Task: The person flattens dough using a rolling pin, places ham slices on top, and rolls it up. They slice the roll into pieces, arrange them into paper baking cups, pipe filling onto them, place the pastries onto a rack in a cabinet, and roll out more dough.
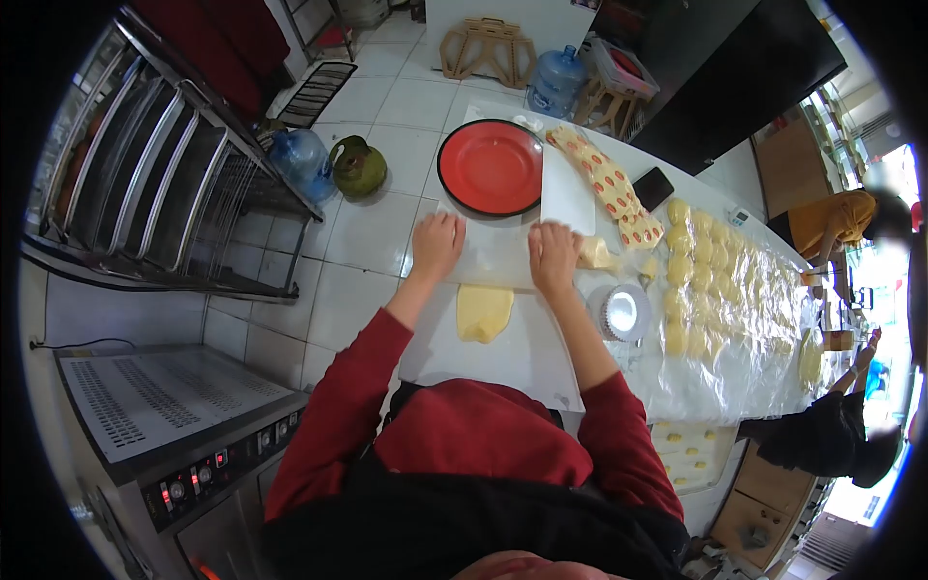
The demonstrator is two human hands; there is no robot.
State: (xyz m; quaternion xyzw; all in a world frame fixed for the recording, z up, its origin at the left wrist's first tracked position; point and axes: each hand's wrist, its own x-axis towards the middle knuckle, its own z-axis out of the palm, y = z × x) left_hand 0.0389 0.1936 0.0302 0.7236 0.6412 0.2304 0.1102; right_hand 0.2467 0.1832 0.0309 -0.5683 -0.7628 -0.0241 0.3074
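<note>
My left hand (pixel 439 242) and my right hand (pixel 554 253) are held apart over the far part of the white work surface (pixel 527 353), fingers curled down. A pale band spans the space between them; what they grip is too faint to make out. A flat piece of yellow dough (pixel 484 312) lies just on my side of this band, midway between my forearms. Beyond my hands sits a round red tray with a black rim (pixel 491 166). Close to the right hand are a lump of dough (pixel 596 253) and a stack of fluted cups (pixel 624 312).
Several dough balls (pixel 703 280) lie under clear plastic at the right. Beyond are a patterned wrapper (pixel 609 184) and a phone (pixel 653 188). A metal rack (pixel 184 164) and an oven (pixel 174 406) stand left. Two people (pixel 839 227) (pixel 831 435) are at the far right.
</note>
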